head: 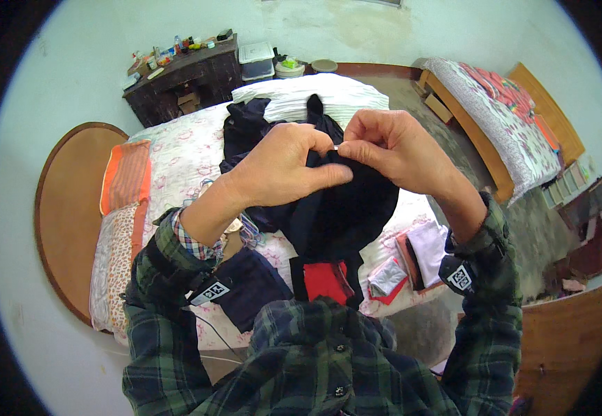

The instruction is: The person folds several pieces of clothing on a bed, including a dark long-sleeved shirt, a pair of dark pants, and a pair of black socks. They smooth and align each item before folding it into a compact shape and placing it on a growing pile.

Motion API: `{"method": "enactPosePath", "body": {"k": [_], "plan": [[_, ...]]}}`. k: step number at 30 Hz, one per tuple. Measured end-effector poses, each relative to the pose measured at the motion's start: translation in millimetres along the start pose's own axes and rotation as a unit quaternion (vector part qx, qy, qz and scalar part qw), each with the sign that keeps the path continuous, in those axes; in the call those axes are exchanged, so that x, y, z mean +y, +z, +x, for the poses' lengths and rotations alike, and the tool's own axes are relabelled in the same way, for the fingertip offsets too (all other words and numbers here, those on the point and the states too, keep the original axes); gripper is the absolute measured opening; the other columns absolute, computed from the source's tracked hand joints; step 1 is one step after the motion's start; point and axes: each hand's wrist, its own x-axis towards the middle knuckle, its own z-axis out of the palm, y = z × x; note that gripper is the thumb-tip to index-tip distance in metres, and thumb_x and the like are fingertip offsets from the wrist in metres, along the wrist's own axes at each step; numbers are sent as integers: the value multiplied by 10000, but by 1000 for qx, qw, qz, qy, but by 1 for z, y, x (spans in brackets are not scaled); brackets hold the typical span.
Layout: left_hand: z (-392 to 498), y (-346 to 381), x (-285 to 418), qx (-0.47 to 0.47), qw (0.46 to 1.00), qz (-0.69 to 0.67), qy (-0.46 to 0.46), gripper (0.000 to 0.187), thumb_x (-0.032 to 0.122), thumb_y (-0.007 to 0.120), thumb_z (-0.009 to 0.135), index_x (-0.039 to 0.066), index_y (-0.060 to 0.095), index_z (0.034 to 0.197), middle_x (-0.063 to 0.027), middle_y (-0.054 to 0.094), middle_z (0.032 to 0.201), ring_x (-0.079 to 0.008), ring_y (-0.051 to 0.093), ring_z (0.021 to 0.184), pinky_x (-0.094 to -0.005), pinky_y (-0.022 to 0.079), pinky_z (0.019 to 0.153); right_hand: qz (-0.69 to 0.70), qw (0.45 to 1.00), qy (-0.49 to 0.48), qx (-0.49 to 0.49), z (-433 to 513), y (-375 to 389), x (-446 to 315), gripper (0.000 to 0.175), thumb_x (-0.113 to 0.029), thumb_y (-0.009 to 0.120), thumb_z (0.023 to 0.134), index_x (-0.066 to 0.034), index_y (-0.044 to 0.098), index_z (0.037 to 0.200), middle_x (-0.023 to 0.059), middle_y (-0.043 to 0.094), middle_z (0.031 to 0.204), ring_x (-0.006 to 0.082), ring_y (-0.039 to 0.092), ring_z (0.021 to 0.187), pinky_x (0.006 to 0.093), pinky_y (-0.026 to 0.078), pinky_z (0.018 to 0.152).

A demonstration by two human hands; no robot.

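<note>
Both hands are raised close together over the bed, at the upper edge of a black garment [350, 208] that hangs below them. The thumb and forefinger of my right hand [397, 151] pinch that edge beside a small white piece [336, 147], perhaps a tag. My left hand [293, 166] meets the same spot with its forefinger; its thumb is extended and slightly blurred, and its grip is partly hidden. Behind the hands, more dark clothing [243, 125] lies heaped. Nearer my body are a folded dark navy cloth [254, 286] and a red cloth [324, 281] on black fabric.
Folded light cloths [428, 252] and a grey-and-red pile [386, 281] lie at the right on the floral bedsheet [176, 135]. Pillows [124, 234] rest by the round-topped headboard [67, 218]. Beyond the bed are a dark desk [191, 67], storage boxes [256, 60] and a second bed [493, 119].
</note>
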Motion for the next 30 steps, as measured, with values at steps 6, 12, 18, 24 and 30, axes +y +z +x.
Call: {"method": "enactPosePath", "body": {"k": [6,12,18,24,30], "plan": [[7,-1,-13,-15,995,-81,-61,400,291,659,950,-28,606,715,-30,410,554,-79,373,568,-320,339,508,-194,954,-212,83,-41,5,-30,360,-199,824,743,-58,651,1025,114,630,976,263,616,904,376,474,773],[11,-3,-15,-13,996,-71,-59,427,307,658,945,-45,595,712,-52,428,546,-98,384,551,-329,344,503,-390,901,-182,-53,-77,47,-14,343,-149,676,776,-49,627,1100,70,625,937,228,587,1004,400,406,949],[8,1,-20,-4,996,-70,-55,409,282,651,970,-5,562,693,38,368,588,-54,342,590,-293,304,517,-325,916,-231,-52,-92,34,4,160,-96,652,788,-69,638,944,56,635,886,231,609,959,366,445,892],[9,-5,-19,-15,996,-19,-83,339,265,665,954,-22,631,778,11,430,597,-70,386,592,-293,335,533,-143,978,-141,-59,-91,2,-15,162,-1,660,818,-36,613,969,124,642,896,341,635,892,419,515,780],[8,-7,-10,-4,999,-40,-30,326,247,679,919,-51,650,789,-109,510,577,-139,442,557,-339,398,548,-254,960,-118,12,-81,-18,-19,205,16,695,806,-28,626,993,139,613,885,336,637,795,402,519,688]]}}
